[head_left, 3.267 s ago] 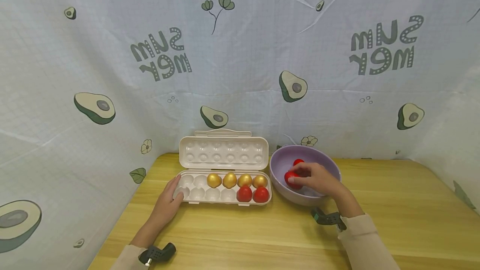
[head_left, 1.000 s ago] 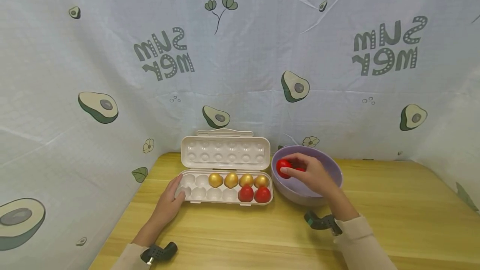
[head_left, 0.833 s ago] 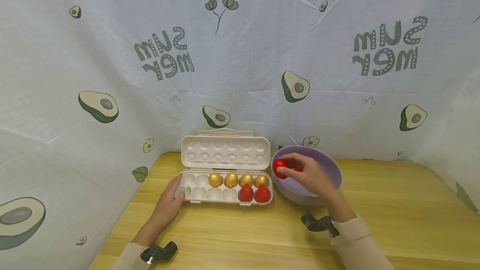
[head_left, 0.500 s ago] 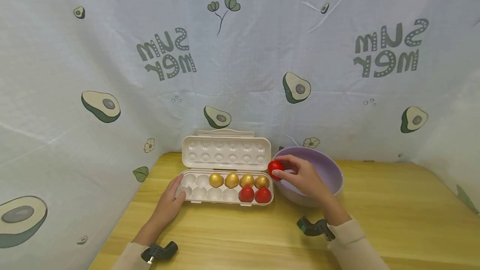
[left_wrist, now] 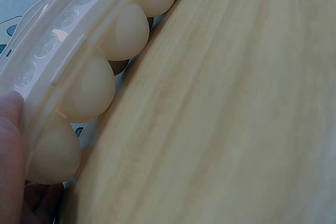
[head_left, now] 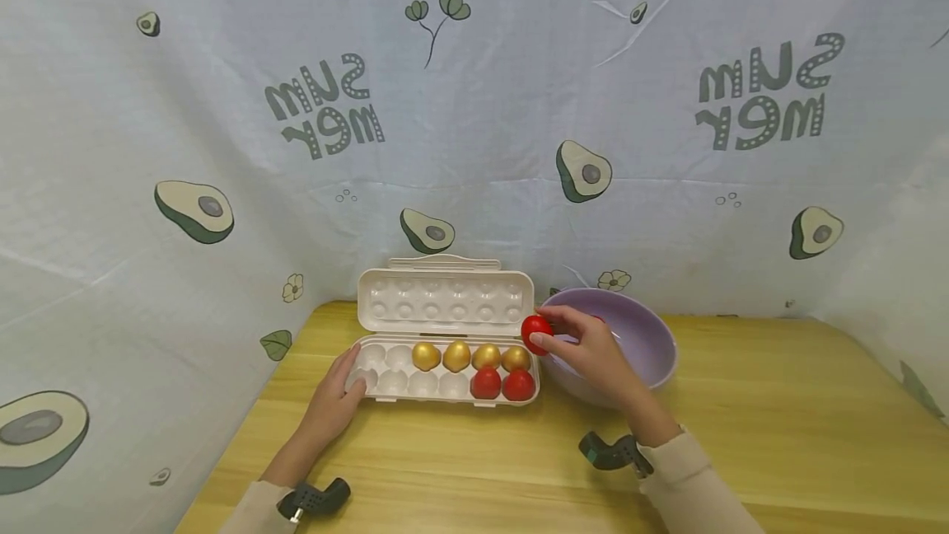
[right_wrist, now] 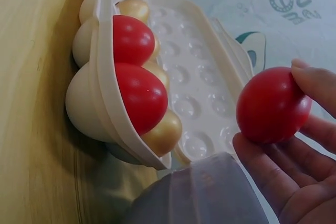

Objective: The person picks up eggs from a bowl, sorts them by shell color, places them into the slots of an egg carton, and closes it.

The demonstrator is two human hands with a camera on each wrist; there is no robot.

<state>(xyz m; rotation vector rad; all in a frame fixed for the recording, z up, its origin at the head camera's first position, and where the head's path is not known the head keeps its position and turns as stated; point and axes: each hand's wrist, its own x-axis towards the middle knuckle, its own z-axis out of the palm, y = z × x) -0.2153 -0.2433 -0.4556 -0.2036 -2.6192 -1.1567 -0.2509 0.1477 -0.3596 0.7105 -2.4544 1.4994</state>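
Note:
A pale egg carton (head_left: 423, 386) stands with its lid (head_left: 445, 297) raised at the back. Several gold eggs (head_left: 456, 356) fill the right part of its rear row, and two red eggs (head_left: 486, 383) sit at the right of the front row. My left hand (head_left: 332, 402) grips the carton's left end; in the left wrist view the thumb lies at the rim and fingers (left_wrist: 47, 200) show below the cups. Between thumb and fingertips, my right hand (head_left: 593, 353) pinches another red egg (right_wrist: 273, 106), held above the carton's right end, beside the bowl.
A purple bowl (head_left: 647, 344) stands right of the carton, with a bit of red (head_left: 597, 319) showing inside, mostly hidden by my right hand. Everything stands on a wooden table (head_left: 460, 468). A printed cloth (head_left: 489, 105) hangs behind and along the sides.
My right hand has lifted the red egg out of the purple bowl and carried it left to the carton's right end. The left hand has stayed at the carton's left end.

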